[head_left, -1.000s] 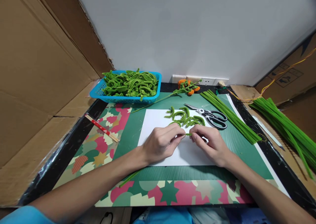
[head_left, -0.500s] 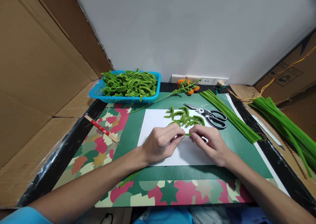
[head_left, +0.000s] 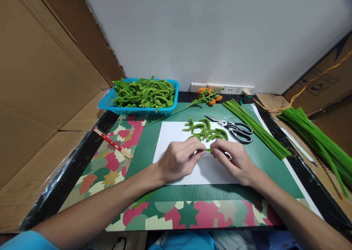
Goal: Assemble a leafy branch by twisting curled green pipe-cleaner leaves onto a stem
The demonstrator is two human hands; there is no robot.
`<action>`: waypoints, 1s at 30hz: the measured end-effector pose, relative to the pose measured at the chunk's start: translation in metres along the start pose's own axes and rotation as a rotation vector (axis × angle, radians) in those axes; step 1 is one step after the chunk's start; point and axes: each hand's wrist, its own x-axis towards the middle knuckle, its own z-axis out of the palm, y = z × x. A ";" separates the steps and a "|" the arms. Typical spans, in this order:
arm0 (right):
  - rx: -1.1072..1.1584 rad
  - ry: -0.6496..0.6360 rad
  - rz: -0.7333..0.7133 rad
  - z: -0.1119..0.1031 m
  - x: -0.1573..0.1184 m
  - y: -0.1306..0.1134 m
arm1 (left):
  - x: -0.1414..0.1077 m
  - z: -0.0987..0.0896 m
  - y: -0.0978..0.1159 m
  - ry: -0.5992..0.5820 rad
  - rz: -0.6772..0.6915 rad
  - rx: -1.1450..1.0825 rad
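Over a white sheet of paper (head_left: 170,141), my left hand (head_left: 183,158) and my right hand (head_left: 233,160) pinch a short green pipe cleaner (head_left: 209,149) between them. Only a small length shows between the fingertips; the rest is hidden by the fingers. Just beyond my hands lie several bent green pipe cleaner pieces (head_left: 202,129). Scissors (head_left: 229,126) with black and white handles rest behind my right hand, blades apart. Under my left forearm, one end of a green pipe cleaner stem (head_left: 144,199) sticks out.
A blue basket (head_left: 165,111) heaped with green pipe cleaner pieces stands at the back. Beside it lies an orange pipe cleaner flower (head_left: 210,95). Bundles of straight green pipe cleaners (head_left: 255,129) lie on the right, chopsticks in a red wrapper (head_left: 112,143) on the left. A cardboard wall (head_left: 41,77) borders the left.
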 end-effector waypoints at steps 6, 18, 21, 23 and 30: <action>-0.002 0.002 -0.009 -0.001 0.002 -0.001 | 0.000 0.000 -0.001 0.002 0.009 0.016; -0.025 0.039 -0.001 0.000 0.002 -0.003 | -0.001 0.001 -0.002 0.006 0.021 0.051; -0.010 0.057 -0.017 0.000 0.003 -0.005 | -0.001 0.001 -0.002 0.009 0.045 0.082; 0.009 0.062 -0.020 0.000 0.003 -0.005 | -0.001 0.001 -0.002 0.012 0.063 0.102; 0.044 0.083 -0.018 -0.001 0.004 -0.006 | -0.001 0.001 -0.002 0.014 0.092 0.117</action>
